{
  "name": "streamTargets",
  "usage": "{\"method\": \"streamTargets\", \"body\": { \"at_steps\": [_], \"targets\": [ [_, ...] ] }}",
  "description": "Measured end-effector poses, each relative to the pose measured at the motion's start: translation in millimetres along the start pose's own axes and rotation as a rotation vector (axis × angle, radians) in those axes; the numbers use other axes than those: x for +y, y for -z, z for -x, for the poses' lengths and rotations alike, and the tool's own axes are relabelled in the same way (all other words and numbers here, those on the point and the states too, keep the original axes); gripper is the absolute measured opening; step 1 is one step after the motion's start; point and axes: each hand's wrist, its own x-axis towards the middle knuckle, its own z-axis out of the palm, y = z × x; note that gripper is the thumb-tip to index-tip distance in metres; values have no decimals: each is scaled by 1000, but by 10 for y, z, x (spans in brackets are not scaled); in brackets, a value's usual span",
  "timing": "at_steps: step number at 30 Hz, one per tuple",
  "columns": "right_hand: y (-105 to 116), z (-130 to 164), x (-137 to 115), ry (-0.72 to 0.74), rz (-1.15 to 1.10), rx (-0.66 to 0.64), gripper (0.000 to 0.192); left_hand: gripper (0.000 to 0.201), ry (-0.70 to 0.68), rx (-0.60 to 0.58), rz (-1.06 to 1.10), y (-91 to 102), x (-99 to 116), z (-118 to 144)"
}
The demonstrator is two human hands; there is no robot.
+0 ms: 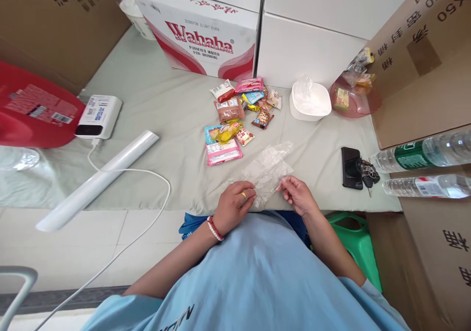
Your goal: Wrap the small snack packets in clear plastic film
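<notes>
At table's near edge, left hand [233,206] and right hand [297,195] pinching a clear plastic bag [268,170]. Beyond it, snack packets [235,120] heaped mid-table; white bowl [310,101] toward far right.

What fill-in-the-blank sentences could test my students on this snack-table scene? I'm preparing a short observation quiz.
1. Both the left hand and the right hand touch a clear, crinkled ____ bag.
2. The red-and-white cardboard box reads ____.
3. The keys lie beside a ____ phone.
4. The white square bowl stands ____ of the pile of colourful snack packets.

Missing words: plastic; Wahaha; black; right
</notes>
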Motion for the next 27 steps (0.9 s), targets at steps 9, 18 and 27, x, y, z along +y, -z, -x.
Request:
{"method": "streamTargets", "body": {
  "at_steps": [9,18,27],
  "targets": [
    [115,32,-17,71,-30,14,46,20,425,206,541,119,7,-64],
    [245,114,-5,93,-86,95,43,39,730,480,840,307,-135,-116],
    [223,194,-120,250,-254,64,27,36,697,419,1017,371,-99,-95]
  ]
}}
